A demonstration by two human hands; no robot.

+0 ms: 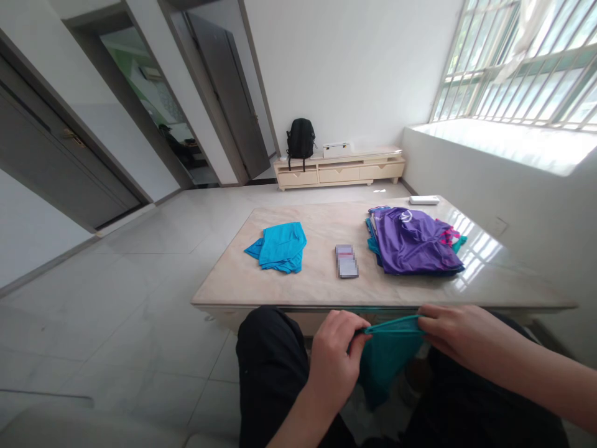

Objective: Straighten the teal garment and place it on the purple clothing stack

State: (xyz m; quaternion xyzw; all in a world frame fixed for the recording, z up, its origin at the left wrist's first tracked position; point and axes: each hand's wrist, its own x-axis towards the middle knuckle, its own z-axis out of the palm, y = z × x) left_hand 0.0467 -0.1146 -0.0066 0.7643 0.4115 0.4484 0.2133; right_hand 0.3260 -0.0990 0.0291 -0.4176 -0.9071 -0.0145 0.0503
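1. At the bottom centre of the frame, the fingers point(357, 339) of the left hand point(333, 358) are pressed together in a pinch on one end of the top edge of a teal garment point(385, 354). The right hand point(459, 336) pinches the other end, so the edge is stretched between them.
2. The garment hangs below the near edge of the table point(321, 283), over the person's lap in dark trousers point(270, 373), and does not rest on the tabletop.
3. Likely risks: the thin cloth could slip out of either pinch and drop to the tiled floor point(140, 323), or the hanging part could bunch up unevenly.
4. On the table, left of centre, lies a folded blue garment point(280, 247). A phone point(346, 260) lies in the middle. To the right sits a stack of clothes topped by a purple garment point(413, 241). A white remote point(424, 200) lies at the far edge.
5. The tabletop is glossy pale stone.
6. Beyond, a low cream cabinet point(339, 171) holds a black backpack point(300, 140). Grey doors point(228, 93) fill the upper left, a barred window point(522, 59) the upper right.
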